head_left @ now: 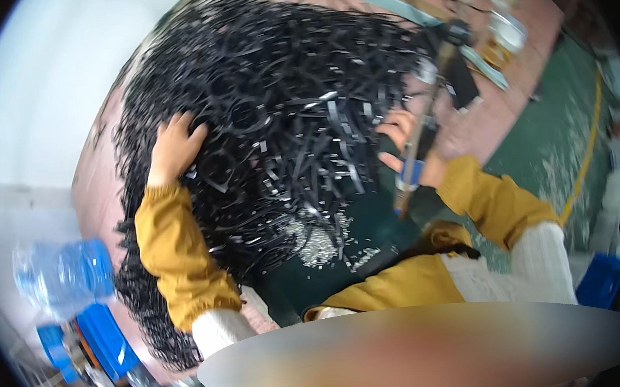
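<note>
A big heap of black plastic strips and rings [272, 101] covers a pinkish table [493, 96]. My left hand [173, 148] reaches into the left side of the heap, fingers spread among the black pieces. My right hand [408, 149] is closed around the wooden handle of a hammer [423, 136], whose dark head [451, 34] points up and away near the heap's right edge. Both arms wear mustard-yellow sleeves with white cuffs. Small pale chips [321, 240] lie scattered on a dark surface below the heap.
Flat metal tools and round tins [505, 25] lie on the table's far right. A green floor with a yellow line [586, 147] runs along the right. A clear blue water bottle [63, 278] and blue crates [98, 341] stand at lower left; another blue crate [601, 278] at lower right.
</note>
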`<state>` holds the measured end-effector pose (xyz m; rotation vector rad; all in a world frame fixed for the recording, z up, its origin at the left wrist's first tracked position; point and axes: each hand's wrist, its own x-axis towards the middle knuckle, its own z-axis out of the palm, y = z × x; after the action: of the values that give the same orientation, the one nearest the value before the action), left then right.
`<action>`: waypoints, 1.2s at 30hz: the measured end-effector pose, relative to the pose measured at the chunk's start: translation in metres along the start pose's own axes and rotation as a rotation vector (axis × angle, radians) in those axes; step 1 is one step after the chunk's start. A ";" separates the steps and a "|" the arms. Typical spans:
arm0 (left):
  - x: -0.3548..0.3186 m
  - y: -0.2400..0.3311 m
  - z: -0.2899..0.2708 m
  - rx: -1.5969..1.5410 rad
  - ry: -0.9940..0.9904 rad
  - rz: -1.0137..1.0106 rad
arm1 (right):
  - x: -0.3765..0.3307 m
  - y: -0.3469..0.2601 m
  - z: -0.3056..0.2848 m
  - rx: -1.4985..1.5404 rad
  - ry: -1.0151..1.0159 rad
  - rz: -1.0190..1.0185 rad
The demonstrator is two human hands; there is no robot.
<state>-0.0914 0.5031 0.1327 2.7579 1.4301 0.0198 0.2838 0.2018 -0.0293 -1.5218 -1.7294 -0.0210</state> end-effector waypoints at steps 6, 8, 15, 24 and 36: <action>-0.064 0.049 -0.019 -0.069 0.213 -0.007 | -0.006 -0.003 -0.049 0.293 0.268 0.025; -0.110 0.067 -0.030 -0.180 0.333 -0.002 | 0.007 0.022 -0.098 0.059 0.343 -0.039; -0.210 0.128 -0.013 -0.527 0.205 -0.219 | 0.037 0.146 -0.175 -0.965 -0.143 0.118; -0.211 0.193 0.046 -0.919 0.312 -0.208 | 0.064 0.204 -0.143 -1.320 -0.552 0.175; -0.182 0.233 0.098 -0.689 1.019 -0.202 | 0.300 0.215 -0.176 -0.586 -0.123 0.151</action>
<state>-0.0038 0.2178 0.0446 1.9970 1.3865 1.7202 0.5771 0.4182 0.1557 -2.1103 -1.7896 -0.3947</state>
